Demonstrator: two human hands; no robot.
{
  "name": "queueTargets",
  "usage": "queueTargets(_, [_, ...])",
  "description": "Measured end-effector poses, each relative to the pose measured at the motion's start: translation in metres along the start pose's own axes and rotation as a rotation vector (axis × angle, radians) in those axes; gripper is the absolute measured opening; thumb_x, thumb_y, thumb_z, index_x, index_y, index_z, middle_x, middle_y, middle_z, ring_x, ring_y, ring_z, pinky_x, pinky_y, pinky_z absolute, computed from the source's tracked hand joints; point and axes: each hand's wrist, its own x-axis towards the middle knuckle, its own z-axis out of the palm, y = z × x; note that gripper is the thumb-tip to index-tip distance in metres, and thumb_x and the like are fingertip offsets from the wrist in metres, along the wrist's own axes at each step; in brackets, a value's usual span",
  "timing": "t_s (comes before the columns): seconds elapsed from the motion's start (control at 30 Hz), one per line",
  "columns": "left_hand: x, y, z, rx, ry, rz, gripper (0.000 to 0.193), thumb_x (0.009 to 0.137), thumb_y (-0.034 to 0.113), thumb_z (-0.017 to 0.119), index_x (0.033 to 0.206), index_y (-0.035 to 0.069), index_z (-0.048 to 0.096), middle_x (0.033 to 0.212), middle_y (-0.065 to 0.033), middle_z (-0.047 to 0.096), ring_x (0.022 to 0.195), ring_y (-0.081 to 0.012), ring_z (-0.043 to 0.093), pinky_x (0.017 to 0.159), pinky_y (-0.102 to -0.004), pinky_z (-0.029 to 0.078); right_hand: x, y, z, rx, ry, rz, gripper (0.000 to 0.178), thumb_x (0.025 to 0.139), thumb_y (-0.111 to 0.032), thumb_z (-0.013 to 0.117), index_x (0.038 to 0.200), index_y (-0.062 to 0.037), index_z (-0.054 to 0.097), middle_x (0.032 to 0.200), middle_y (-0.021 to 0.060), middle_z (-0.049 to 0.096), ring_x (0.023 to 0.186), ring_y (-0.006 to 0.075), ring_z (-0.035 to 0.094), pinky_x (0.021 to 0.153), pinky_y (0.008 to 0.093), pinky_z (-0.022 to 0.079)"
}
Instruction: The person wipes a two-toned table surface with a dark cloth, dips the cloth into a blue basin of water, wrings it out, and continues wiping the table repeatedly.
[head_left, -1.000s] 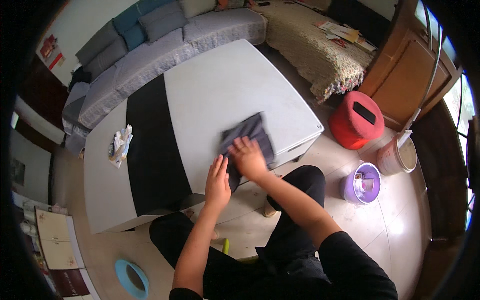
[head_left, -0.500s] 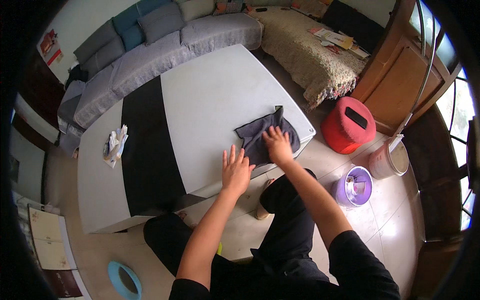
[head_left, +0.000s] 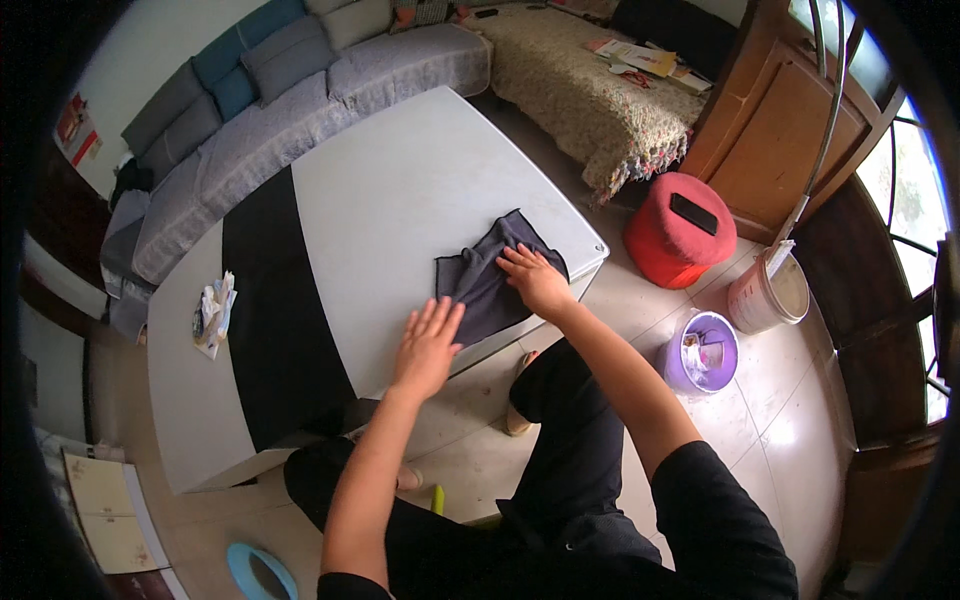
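A dark grey cloth point(head_left: 487, 297) lies spread and a little rumpled near the right corner of a low white table point(head_left: 385, 200) that has a black band point(head_left: 275, 310) across it. My right hand point(head_left: 538, 283) rests flat on the cloth's right part, fingers stretched out. Beside the cloth's left edge is my left hand point(head_left: 428, 348), palm down with its fingers spread; its fingertips are at the cloth's border, and I cannot tell whether they touch it. Neither hand grips anything.
A bundle of tissues or papers point(head_left: 215, 312) lies at the table's left. Right of the table stand a red stool point(head_left: 668, 240) with a black phone on top, a purple bin point(head_left: 672, 362) and a pale bucket point(head_left: 752, 300). Behind is a grey sofa point(head_left: 400, 70); a blue basin point(head_left: 240, 572) sits lower left.
The cloth's far corner, folded over before, now lies flatter and more spread. My left hand has shifted left on the table; my right hand stays on the cloth. The whole view has turned slightly.
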Motion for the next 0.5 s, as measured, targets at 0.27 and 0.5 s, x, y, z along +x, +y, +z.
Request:
queueTargets(0.27, [0.062,0.041,0.015,-0.005,-0.168,-0.1,0.053,0.088,0.037,0.045,0.136,0.024,0.029,0.143,-0.017,0.019,0.133,-0.0336,0.012,0.107,-0.0487,0.007,0.01,0.054,-0.038,0.049,0.048,0.325,0.056,0.075,-0.027,0.063,0.126,-0.0124,0.046,0.137,0.0087,0.035,0.13,0.0258,0.027,0.105,0.0345,0.027])
queueTargets(0.5, [0.09,0.062,0.024,-0.064,-0.011,-0.098,0.044,0.084,0.04,0.051,0.126,0.03,0.046,0.139,-0.0241,0.022,0.131,-0.0413,0.011,0.105,-0.053,0.006,-0.004,0.033,-0.009,-0.119,0.279,0.086,0.046,0.078,-0.009,0.055,0.123,-0.0109,0.048,0.133,0.0194,0.036,0.125,0.0361,0.031,0.104,0.0414,0.025])
